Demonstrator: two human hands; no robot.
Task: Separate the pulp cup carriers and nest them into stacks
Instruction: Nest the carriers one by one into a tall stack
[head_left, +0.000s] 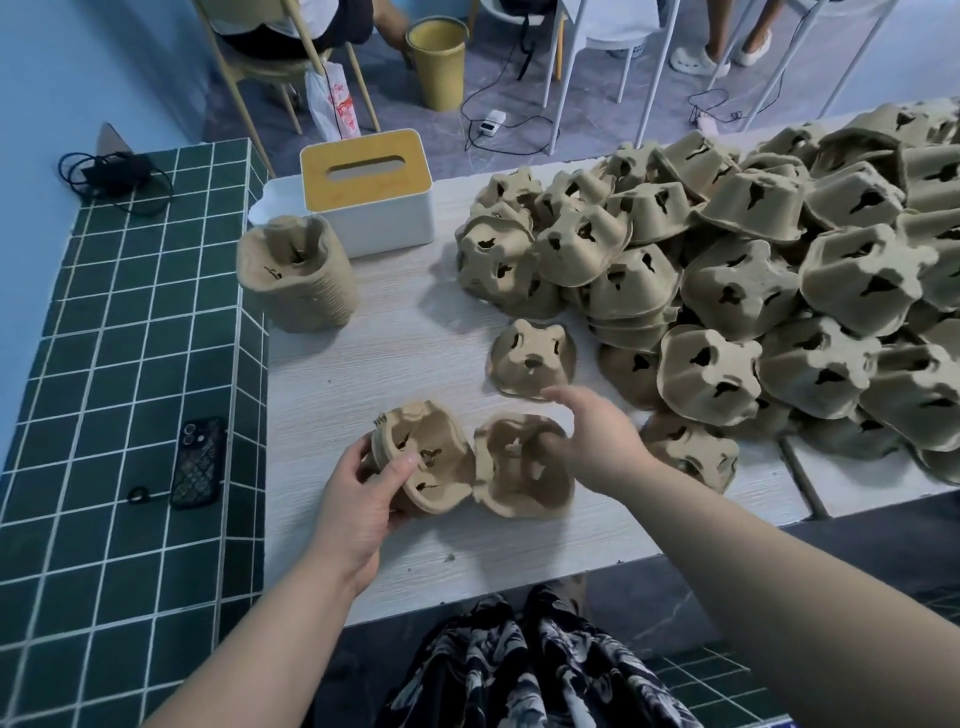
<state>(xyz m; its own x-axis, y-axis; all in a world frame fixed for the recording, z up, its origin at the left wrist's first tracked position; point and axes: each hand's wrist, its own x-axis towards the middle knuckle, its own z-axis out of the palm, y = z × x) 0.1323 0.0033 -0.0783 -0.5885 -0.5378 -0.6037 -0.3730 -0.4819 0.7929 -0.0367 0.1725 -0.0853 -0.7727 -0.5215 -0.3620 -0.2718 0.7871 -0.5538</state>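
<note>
Left hand (358, 499): grips a short nested stack of carriers (415, 457), thumb curled over its near rim, fingers round the far side; the stack is tilted so its hollow side faces the camera.
Right hand (597, 447): fingers curled inside and on the rim of a single carrier (519, 467), hollow side up; index finger stretched forward above it.
Held pieces: the stack and the single carrier touch edge to edge, low over the near part of the counter (363, 374).
Carrier look: tan moulded pulp, matte and rough, lobed outline with rounded corner bumps, a deep cup well, and dark slits cut through the walls and base.
Lone carrier (532, 361): lies upside down on the counter, just beyond the right hand, apart from the rest.
Loose heap (753, 291): many carriers, mostly upside down, piled across the right and far side of the counter, several still nested in small clumps.
Tall stack (298, 275): finished column of nested carriers, hollow side up, at the counter's left edge, just beside the tissue box (369, 192).
Tissue box: white body, yellow slotted lid.
Tiled ledge (130, 338): dark green tiles with white grout, left of the counter; a phone (198, 462) in a dark case lies on it.
Counter surface: pale wood grain.
</note>
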